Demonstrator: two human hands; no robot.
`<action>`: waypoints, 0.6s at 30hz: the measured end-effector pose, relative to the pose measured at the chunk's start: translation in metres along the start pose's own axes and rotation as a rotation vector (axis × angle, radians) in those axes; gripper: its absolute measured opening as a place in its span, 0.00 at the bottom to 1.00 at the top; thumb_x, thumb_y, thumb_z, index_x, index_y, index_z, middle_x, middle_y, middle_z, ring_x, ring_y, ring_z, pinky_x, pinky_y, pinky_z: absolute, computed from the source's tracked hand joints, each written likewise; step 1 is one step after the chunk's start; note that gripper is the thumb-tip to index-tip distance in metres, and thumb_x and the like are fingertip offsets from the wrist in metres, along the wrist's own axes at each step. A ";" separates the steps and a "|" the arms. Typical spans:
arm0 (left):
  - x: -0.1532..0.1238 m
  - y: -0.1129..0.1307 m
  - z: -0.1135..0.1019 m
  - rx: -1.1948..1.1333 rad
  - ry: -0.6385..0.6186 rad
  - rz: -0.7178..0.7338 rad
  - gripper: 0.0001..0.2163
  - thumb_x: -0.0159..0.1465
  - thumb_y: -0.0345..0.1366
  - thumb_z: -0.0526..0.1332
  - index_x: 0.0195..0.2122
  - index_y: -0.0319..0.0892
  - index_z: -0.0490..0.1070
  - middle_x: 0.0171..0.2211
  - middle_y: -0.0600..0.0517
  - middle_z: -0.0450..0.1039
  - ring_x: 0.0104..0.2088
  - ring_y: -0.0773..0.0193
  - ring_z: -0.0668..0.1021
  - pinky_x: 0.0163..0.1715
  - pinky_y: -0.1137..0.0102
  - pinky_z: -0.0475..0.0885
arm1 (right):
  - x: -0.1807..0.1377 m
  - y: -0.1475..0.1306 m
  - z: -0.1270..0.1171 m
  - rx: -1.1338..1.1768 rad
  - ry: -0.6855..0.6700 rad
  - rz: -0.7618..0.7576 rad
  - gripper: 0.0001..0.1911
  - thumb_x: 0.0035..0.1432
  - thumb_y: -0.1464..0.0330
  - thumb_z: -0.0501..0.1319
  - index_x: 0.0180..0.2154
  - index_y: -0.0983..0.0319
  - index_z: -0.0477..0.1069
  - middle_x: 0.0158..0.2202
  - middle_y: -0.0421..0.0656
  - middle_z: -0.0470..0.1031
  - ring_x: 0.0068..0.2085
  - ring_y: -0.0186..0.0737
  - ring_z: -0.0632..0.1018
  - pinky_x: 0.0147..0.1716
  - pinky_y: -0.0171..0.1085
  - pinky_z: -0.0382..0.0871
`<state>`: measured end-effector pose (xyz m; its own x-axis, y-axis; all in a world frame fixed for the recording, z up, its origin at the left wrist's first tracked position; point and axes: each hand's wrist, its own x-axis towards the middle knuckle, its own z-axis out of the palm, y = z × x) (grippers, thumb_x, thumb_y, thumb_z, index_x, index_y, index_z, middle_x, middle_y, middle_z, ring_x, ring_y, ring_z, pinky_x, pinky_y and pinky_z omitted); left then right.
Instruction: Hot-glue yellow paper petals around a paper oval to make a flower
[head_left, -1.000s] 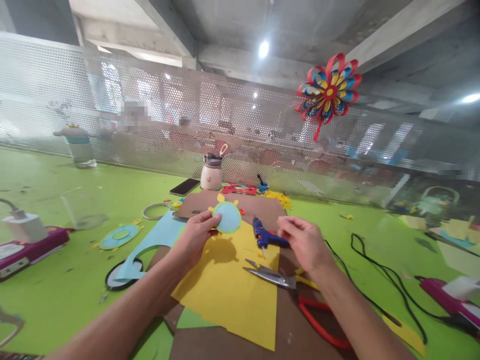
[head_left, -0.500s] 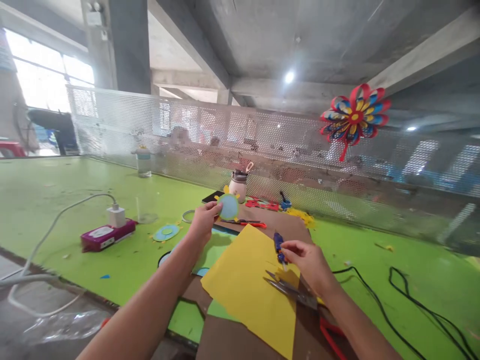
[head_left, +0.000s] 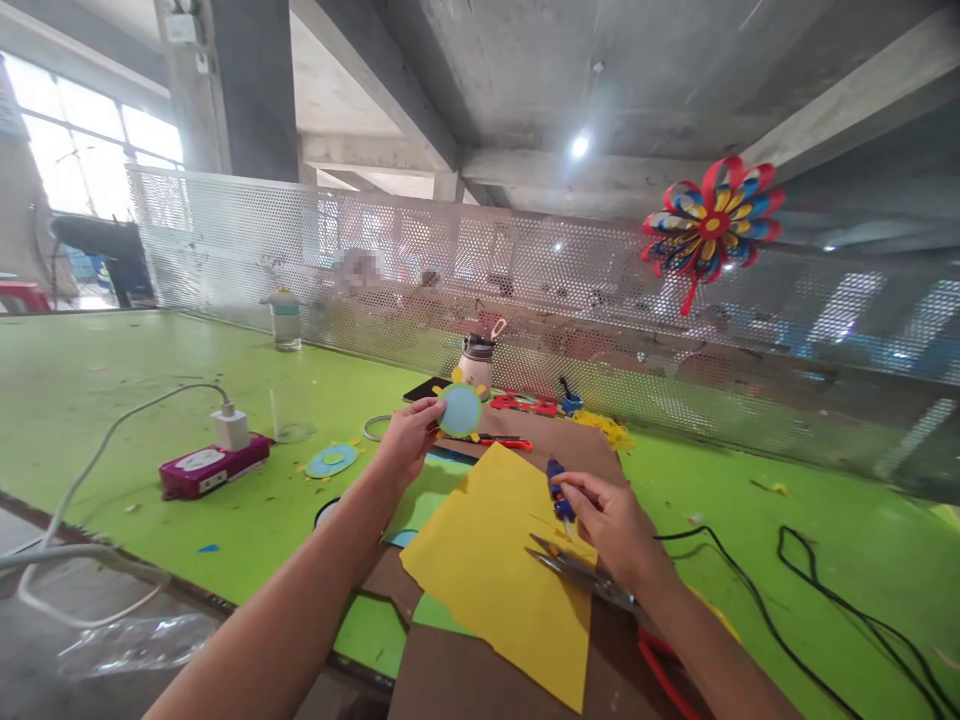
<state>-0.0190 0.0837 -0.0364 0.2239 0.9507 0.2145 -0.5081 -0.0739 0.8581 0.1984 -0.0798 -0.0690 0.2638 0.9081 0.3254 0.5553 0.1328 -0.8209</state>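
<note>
My left hand (head_left: 412, 432) pinches a round paper cutout (head_left: 460, 410), light blue with a green edge and yellow tabs, and holds it up above the work. My right hand (head_left: 619, 520) has thumb and forefinger together over a blue glue gun (head_left: 556, 488); whether they grip it or something small is hidden. Under the glue gun lies a yellow paper sheet (head_left: 487, 560). Metal scissors (head_left: 577, 575) with red handles rest on the sheet, partly beneath my right wrist. A second blue paper ring with yellow tabs (head_left: 331, 461) lies left of my left hand.
Brown cardboard (head_left: 457, 680) lies beneath the papers. A red cutter (head_left: 510, 443), a lidded bottle (head_left: 475, 368) and yellow scraps (head_left: 604, 431) are behind. A purple power strip (head_left: 214, 467) stands left; a black cable (head_left: 742, 580) runs right. A perforated screen (head_left: 420, 260) bounds the green table.
My right hand has moved slightly left, so its fingertips now overlap the glue gun. The left hand and its paper cutout have hardly moved. The view has shifted a little.
</note>
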 end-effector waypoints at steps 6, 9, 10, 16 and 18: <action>-0.005 -0.001 0.007 0.014 -0.050 -0.035 0.13 0.43 0.37 0.71 0.27 0.36 0.76 0.24 0.51 0.74 0.25 0.68 0.74 0.28 0.74 0.68 | -0.001 -0.005 0.000 0.146 -0.097 -0.034 0.20 0.55 0.61 0.58 0.47 0.67 0.70 0.22 0.37 0.66 0.24 0.35 0.69 0.27 0.35 0.65; -0.008 -0.001 0.009 0.018 -0.066 -0.051 0.12 0.44 0.37 0.71 0.27 0.36 0.76 0.25 0.51 0.75 0.25 0.69 0.74 0.28 0.75 0.68 | -0.001 -0.007 -0.001 0.179 -0.112 -0.054 0.19 0.54 0.64 0.58 0.46 0.66 0.70 0.26 0.40 0.70 0.30 0.38 0.73 0.33 0.37 0.67; -0.008 -0.001 0.009 0.019 -0.070 -0.052 0.12 0.44 0.37 0.71 0.27 0.36 0.77 0.24 0.51 0.74 0.25 0.69 0.74 0.27 0.75 0.68 | -0.001 -0.007 -0.001 0.183 -0.103 -0.069 0.19 0.53 0.64 0.59 0.46 0.65 0.71 0.28 0.41 0.70 0.31 0.38 0.74 0.34 0.37 0.68; -0.012 -0.004 0.011 0.031 -0.112 -0.073 0.11 0.46 0.37 0.71 0.28 0.36 0.77 0.26 0.51 0.75 0.27 0.68 0.75 0.30 0.74 0.69 | -0.001 -0.005 -0.003 0.036 -0.056 -0.022 0.13 0.54 0.60 0.59 0.32 0.64 0.74 0.20 0.38 0.68 0.22 0.34 0.68 0.24 0.34 0.63; -0.012 -0.005 0.011 0.034 -0.125 -0.082 0.11 0.46 0.37 0.70 0.29 0.36 0.77 0.26 0.51 0.75 0.27 0.68 0.75 0.30 0.74 0.69 | -0.001 -0.005 -0.004 0.007 -0.017 -0.041 0.17 0.56 0.58 0.57 0.24 0.63 0.71 0.17 0.38 0.66 0.21 0.33 0.66 0.22 0.33 0.60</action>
<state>-0.0102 0.0690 -0.0381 0.3666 0.9093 0.1971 -0.4556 -0.0093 0.8901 0.1989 -0.0832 -0.0636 0.2273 0.9085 0.3506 0.5595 0.1728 -0.8106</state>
